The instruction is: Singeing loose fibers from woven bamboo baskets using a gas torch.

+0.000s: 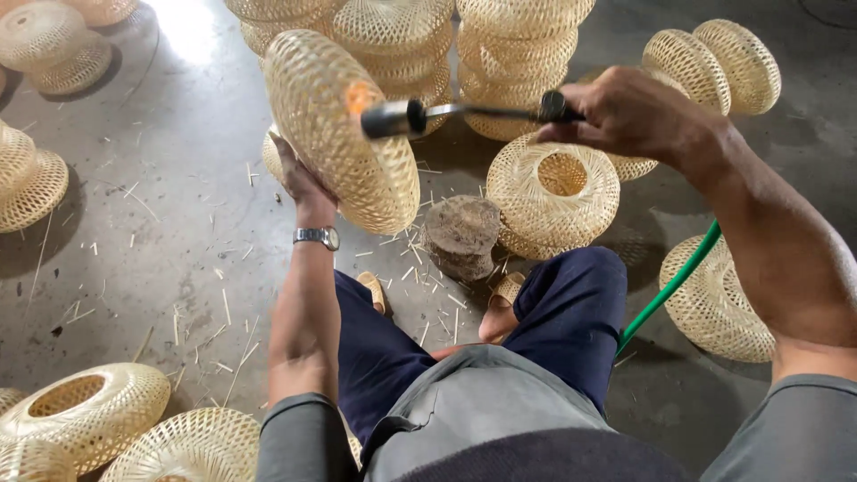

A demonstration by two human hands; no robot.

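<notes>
My left hand [299, 183] grips the woven bamboo shade [344, 129] from behind and below, fingers clamped on its rim, holding it tilted up on edge above the floor [170, 232]. My right hand [625, 112] is closed around the torch handle [473, 112], whose long axis runs level from right to left, its nozzle [393, 118] just at the shade's upper face where a small orange glow [359, 96] shows. A green hose [669, 286] trails down under my right forearm.
</notes>
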